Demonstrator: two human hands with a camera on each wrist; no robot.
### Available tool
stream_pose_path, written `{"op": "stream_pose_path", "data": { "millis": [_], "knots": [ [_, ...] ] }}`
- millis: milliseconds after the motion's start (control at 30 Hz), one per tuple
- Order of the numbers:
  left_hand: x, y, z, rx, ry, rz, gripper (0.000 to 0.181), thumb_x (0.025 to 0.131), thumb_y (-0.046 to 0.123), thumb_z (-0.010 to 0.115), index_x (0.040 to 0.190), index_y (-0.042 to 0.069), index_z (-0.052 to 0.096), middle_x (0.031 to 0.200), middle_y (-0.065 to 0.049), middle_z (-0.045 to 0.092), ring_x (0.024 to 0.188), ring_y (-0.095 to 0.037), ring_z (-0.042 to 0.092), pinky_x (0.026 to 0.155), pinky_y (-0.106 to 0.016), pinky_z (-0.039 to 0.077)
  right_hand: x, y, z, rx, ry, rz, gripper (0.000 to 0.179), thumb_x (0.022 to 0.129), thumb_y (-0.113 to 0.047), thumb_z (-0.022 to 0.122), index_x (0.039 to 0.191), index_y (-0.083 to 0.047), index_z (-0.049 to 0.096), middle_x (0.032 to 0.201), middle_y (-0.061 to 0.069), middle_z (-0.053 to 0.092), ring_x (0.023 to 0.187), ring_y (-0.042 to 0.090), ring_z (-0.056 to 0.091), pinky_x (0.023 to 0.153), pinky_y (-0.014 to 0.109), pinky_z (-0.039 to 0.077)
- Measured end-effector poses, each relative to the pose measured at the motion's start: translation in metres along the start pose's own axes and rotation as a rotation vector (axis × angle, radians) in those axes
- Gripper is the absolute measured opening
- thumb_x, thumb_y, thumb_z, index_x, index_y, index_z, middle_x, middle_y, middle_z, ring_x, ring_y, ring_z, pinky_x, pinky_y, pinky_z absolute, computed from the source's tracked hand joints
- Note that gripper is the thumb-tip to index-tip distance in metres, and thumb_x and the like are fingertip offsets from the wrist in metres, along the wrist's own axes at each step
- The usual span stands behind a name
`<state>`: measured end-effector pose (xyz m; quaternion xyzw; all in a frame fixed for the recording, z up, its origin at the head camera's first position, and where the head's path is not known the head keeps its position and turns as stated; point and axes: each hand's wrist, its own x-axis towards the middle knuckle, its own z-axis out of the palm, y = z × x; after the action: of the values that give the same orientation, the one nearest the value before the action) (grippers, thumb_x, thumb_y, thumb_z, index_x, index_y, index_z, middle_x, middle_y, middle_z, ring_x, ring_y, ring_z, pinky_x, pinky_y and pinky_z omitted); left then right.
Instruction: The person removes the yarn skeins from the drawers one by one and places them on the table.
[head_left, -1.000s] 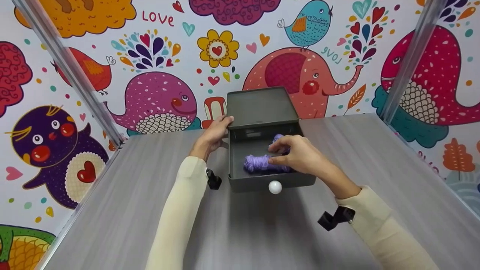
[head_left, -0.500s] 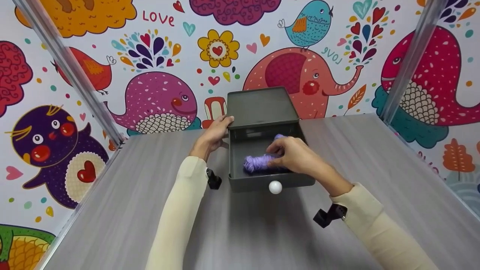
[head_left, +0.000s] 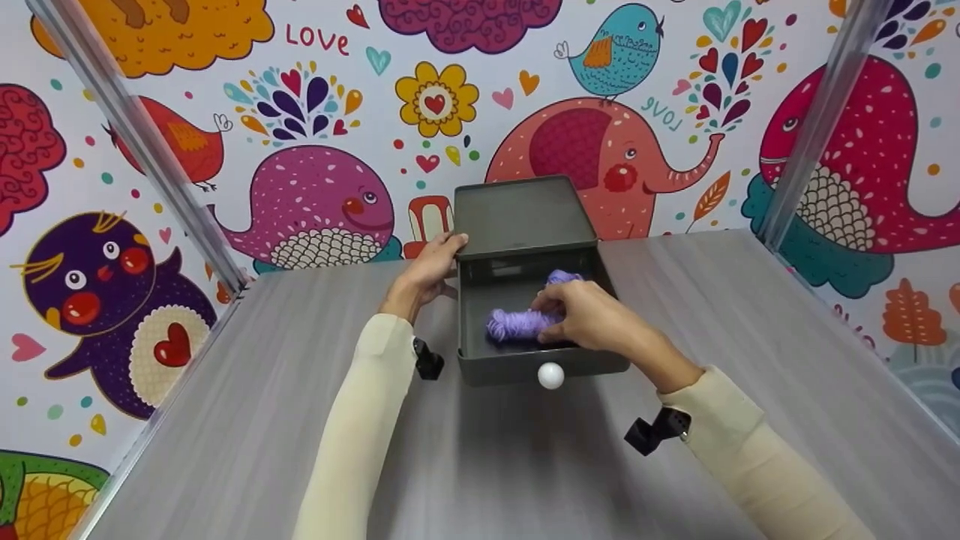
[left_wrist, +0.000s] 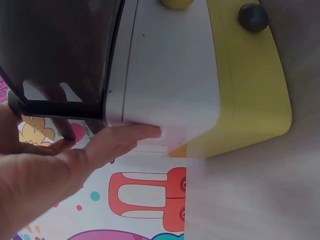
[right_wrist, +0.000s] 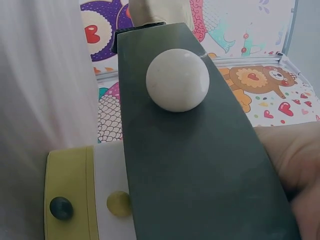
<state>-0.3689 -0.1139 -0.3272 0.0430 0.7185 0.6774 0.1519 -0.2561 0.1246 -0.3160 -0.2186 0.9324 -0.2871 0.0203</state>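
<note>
A small chest of drawers (head_left: 525,214) stands with its dark grey-green top drawer (head_left: 480,367) pulled out, white knob in front. In that drawer lies a purple yarn skein (head_left: 514,325), with a second purple skein (head_left: 562,277) behind it. My right hand (head_left: 600,319) reaches in from the right and pinches the front skein's right end between thumb and fingers, hiding that end. My left hand (head_left: 429,271) grips the chest's upper left edge, thumb on top. In the left wrist view, one finger lies along the side of the white middle drawer (left_wrist: 172,65).
Below are the white drawer with a yellow knob (right_wrist: 119,203) and a yellow bottom drawer (right_wrist: 72,175) with a dark knob. The chest stands on a grey wood-grain table (head_left: 315,420), near a wall printed with cartoon animals (head_left: 322,195).
My right hand has shifted slightly left and down over the front skein, its fingers closing in on it. More of the rear skein shows. My left hand stays on the chest.
</note>
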Motion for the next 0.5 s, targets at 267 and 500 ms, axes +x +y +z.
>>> {"op": "stream_pose_path", "data": {
  "millis": [267,500],
  "knots": [
    [0.0007,-0.0005,-0.0001,0.003,-0.005,0.0,0.058,0.108,0.035,0.038,0.158,0.011,0.019,0.146,-0.023,0.045,0.138,-0.042,0.046,0.104,-0.071,0.04,-0.0004,0.0004,-0.0004,-0.006,0.044,-0.009,0.031,0.085,-0.01,0.079,0.115,-0.004,0.073,0.108,0.014,0.072,0.1,0.026,0.064,0.093,0.046,0.055],
    [0.0004,-0.0007,-0.0009,-0.005,0.003,-0.006,0.065,0.108,0.035,0.039,0.161,0.012,0.01,0.149,-0.023,0.043,0.138,-0.042,0.046,0.104,-0.07,0.041,-0.0012,-0.0019,-0.0056,0.044,0.073,-0.003,0.033,0.086,-0.009,0.078,0.118,-0.004,0.071,0.109,0.015,0.071,0.097,0.026,0.064,0.091,0.045,0.055]
  ]
}}
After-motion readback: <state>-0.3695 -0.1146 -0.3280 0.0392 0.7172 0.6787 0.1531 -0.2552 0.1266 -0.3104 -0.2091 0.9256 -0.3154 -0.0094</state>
